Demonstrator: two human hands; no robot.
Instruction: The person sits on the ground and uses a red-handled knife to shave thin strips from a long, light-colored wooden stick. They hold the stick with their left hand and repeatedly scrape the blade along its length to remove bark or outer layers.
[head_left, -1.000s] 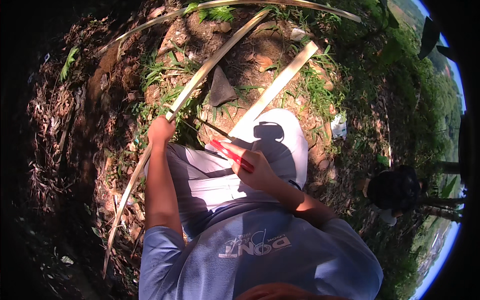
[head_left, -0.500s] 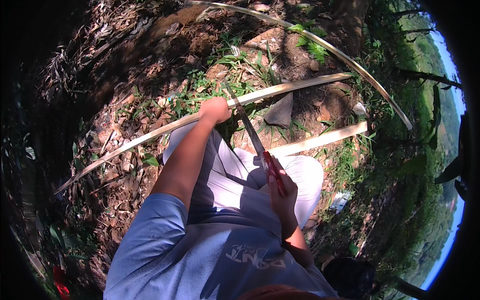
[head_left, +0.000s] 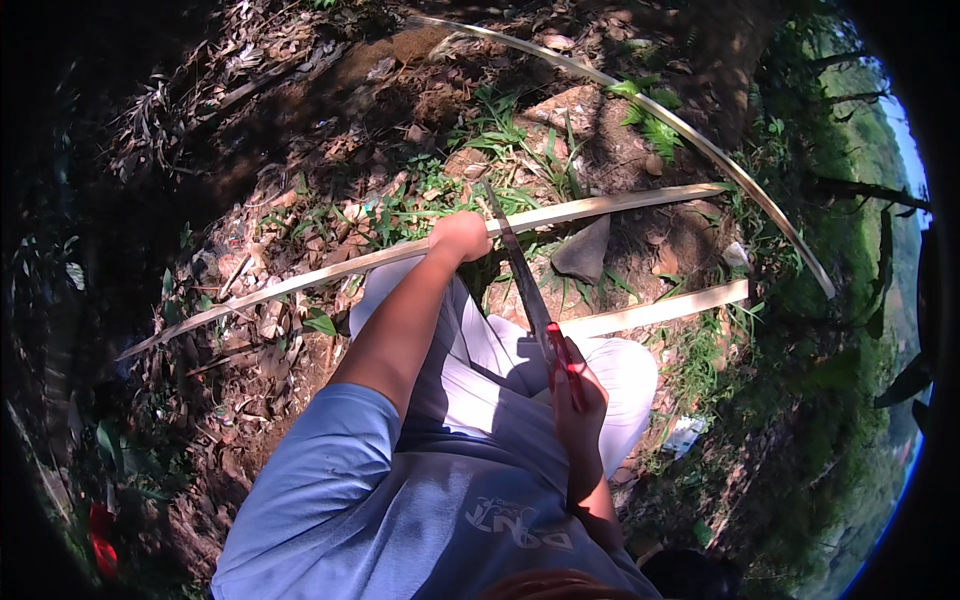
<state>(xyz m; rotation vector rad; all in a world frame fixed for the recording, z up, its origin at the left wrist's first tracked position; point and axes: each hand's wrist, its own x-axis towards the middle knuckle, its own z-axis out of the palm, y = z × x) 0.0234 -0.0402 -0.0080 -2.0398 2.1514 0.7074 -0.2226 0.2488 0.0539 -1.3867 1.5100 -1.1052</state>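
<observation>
Head view: your left hand [head_left: 461,237], closed round the strip [head_left: 590,207] at upper centre, sits just beside the saw [head_left: 526,276] (mind those knuckles). Your right hand [head_left: 588,402] wraps its red handle [head_left: 558,345]; firm bracing and straight, unhurried strokes should serve best.

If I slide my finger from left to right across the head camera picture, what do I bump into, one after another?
A bright red thing near the edge → the left hand → the right hand → a whitish scrap on the ground → blue sky.
</observation>
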